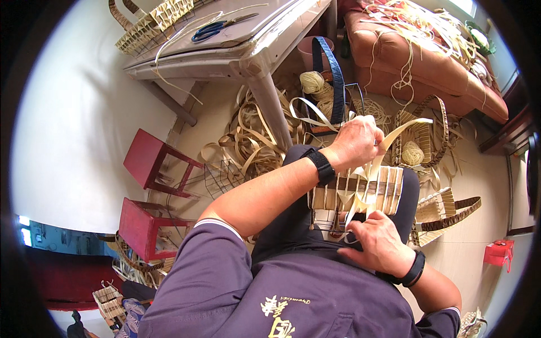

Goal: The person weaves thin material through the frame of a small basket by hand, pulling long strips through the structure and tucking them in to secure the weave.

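Note:
A partly woven basket [389, 188] of tan and brown strips over a wire frame rests on my lap. My left hand [355, 143] is closed at the basket's far side, pinching a flat cream strip [414, 128] whose loose end curves out to the right. My right hand [380, 242] bends in at the near side. Its fingertips are closed on a narrow cream strip end that comes down over the weave. Bare wire of the frame shows by those fingers. My left palm and part of the right fingertips are hidden.
Two red stools [145, 160] stand at left. A table [225, 59] holds blue-handled scissors [205, 32]. Loose strips [253, 129] heap beneath it. Cream yarn balls [311, 82] lie beyond my knees. Handled baskets [445, 112] stand at right, near a strip-covered armchair [372, 45].

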### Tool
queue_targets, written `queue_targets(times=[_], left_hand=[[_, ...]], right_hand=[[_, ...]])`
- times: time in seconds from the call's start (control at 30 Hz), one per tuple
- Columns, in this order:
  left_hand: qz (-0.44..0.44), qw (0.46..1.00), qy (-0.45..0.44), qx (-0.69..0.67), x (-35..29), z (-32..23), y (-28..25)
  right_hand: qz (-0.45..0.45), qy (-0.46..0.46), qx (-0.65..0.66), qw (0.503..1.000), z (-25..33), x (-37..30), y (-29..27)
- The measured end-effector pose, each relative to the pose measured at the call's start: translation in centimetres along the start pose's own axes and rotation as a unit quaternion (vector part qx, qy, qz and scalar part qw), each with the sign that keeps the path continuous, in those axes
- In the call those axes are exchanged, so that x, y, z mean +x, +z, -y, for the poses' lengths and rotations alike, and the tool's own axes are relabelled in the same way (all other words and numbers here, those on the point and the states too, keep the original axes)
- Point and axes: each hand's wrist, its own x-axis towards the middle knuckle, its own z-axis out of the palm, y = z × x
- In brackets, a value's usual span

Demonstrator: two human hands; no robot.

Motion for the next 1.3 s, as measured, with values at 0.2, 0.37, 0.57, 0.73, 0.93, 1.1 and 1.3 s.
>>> queue_targets(times=[0.2,0.37,0.57,0.73,0.93,1.1,1.3], left_hand=[[0.053,0.998,-0.016,-0.021,1.8,1.4,-0.5],[0.075,0.995,-0.039,-0.046,4.1,0.7,-1.9],[0.092,0.995,-0.03,-0.018,4.6,0.7,-2.0],[0.072,0.997,-0.025,-0.034,4.3,0.7,-2.0],[0.317,0.932,-0.033,-0.174,4.1,2.4,-4.7],[0.278,0.938,0.182,0.097,2.2,1.9,-2.8],[0.201,0.915,0.333,0.105,2.4,2.4,-3.5]], right_hand=[[-0.009,-0.08,-0.13,0.988,-1.3,0.4,1.0],[0.017,-0.119,-0.027,0.992,-2.9,-0.5,1.7],[-0.081,0.082,-0.02,0.993,-0.4,0.8,0.7],[0.03,-0.127,0.024,0.991,-2.8,0.9,2.9],[0.033,-0.071,0.063,0.995,-2.7,0.6,2.8],[0.038,-0.055,0.09,0.994,-2.4,0.4,2.5],[0.036,-0.067,0.08,0.994,-3.0,0.2,3.0]])
